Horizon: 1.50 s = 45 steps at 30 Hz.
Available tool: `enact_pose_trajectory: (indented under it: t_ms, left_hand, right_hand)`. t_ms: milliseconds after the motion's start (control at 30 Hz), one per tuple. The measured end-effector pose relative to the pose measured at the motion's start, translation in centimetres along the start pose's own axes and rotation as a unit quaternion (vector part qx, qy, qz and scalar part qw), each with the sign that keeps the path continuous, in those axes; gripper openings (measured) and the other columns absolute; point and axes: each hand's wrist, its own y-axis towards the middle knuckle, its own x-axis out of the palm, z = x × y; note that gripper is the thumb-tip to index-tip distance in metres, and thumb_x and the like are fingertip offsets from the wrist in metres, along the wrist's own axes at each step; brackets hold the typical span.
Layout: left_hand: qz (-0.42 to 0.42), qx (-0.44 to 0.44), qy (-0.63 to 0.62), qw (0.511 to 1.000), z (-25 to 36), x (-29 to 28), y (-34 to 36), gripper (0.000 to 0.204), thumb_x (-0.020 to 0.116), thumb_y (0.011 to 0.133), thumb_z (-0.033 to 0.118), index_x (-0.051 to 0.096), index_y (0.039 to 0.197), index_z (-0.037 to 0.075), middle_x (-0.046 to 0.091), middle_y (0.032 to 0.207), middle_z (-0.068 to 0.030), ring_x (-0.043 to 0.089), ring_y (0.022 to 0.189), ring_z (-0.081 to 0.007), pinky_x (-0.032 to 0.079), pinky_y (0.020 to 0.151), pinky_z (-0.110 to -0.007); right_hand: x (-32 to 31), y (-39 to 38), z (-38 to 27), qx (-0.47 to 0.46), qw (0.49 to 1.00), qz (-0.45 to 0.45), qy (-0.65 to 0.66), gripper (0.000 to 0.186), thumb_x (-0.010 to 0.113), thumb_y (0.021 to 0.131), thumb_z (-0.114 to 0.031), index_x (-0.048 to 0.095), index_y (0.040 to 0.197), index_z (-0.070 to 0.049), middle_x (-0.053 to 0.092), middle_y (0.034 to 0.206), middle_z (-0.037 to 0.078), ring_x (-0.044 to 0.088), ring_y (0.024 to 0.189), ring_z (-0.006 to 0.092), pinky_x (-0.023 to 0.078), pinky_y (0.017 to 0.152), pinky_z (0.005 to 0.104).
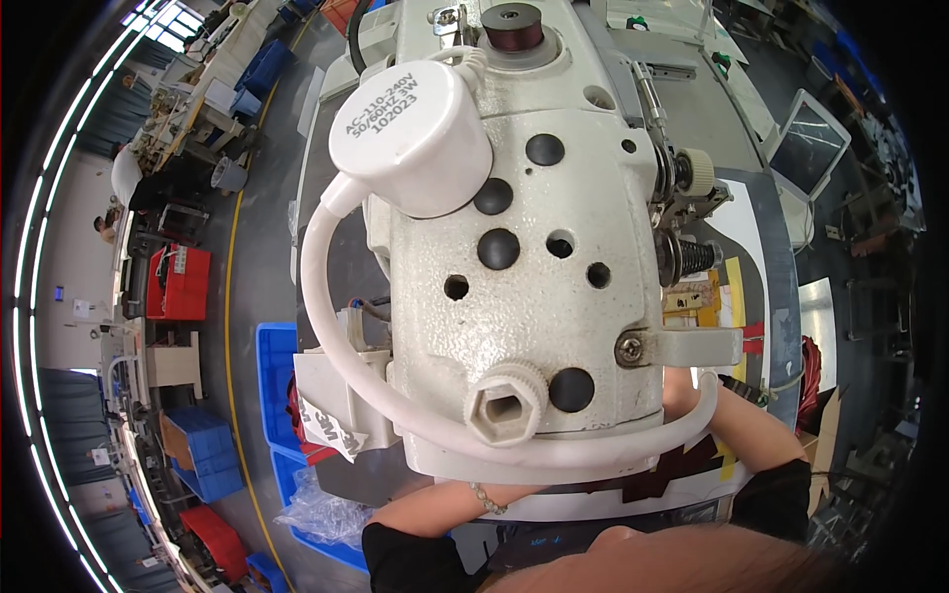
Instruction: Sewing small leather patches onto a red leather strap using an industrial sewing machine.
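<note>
A white industrial sewing machine head (554, 326) fills the middle and covers most of my hands. My left hand (524, 491) runs in under its lower edge, a beaded bracelet (484, 497) at the wrist; the fingers are hidden. On the right, a bit of my right hand (677, 388) shows beside the machine, below a metal bracket (702, 347), its fingers out of sight too. Dark red cloth pieces (647, 482) lie on the white work surface between my arms. Whether either hand touches them, I cannot tell.
A white lamp (410, 138) with a curved cable arm (321, 267) sits on the machine, near a dark red thread spool (512, 28). Blue bins (277, 356) and clear plastic wrap (321, 509) lie at left. A screen (811, 143) stands at right.
</note>
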Motion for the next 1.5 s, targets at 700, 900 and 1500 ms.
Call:
enact_pose_trajectory:
  t_ms: [700, 900, 1500]
  left_hand:
    - [-0.017, -0.032, -0.015, 0.999, -4.0, -1.1, 0.0, 0.039, 0.062, 0.085, 0.021, 0.057, 0.117, 0.001, 0.056, 0.119, -0.0182, 0.060, 0.100, -0.0311, 0.050, 0.080, -0.037]
    - [-0.011, -0.042, -0.015, 0.999, -5.2, -2.0, -1.0, 0.033, 0.060, 0.086, 0.020, 0.059, 0.114, 0.002, 0.059, 0.113, -0.0165, 0.061, 0.096, -0.0300, 0.050, 0.078, -0.038]
    - [-0.053, -0.072, -0.049, 0.995, -7.2, -0.6, -1.3, 0.036, 0.058, 0.087, 0.011, 0.058, 0.123, 0.009, 0.059, 0.120, -0.0136, 0.056, 0.114, -0.0284, 0.042, 0.099, -0.043]
  right_hand:
    - [1.6, 0.0, -0.2, 0.006, 0.992, 0.024, 0.121, 0.036, 0.067, 0.072, -0.010, 0.064, 0.105, 0.001, 0.064, 0.110, 0.015, 0.065, 0.096, 0.0290, 0.053, 0.080, 0.0389]
    - [1.0, 0.5, -0.4, 0.015, 0.995, 0.009, 0.098, 0.031, 0.066, 0.075, -0.010, 0.063, 0.104, 0.000, 0.063, 0.111, 0.016, 0.065, 0.098, 0.0306, 0.054, 0.084, 0.0407]
    - [1.6, -0.4, -0.8, 0.044, 0.994, 0.015, 0.103, 0.027, 0.067, 0.075, -0.007, 0.066, 0.102, -0.006, 0.063, 0.115, 0.012, 0.064, 0.101, 0.0284, 0.055, 0.086, 0.0370]
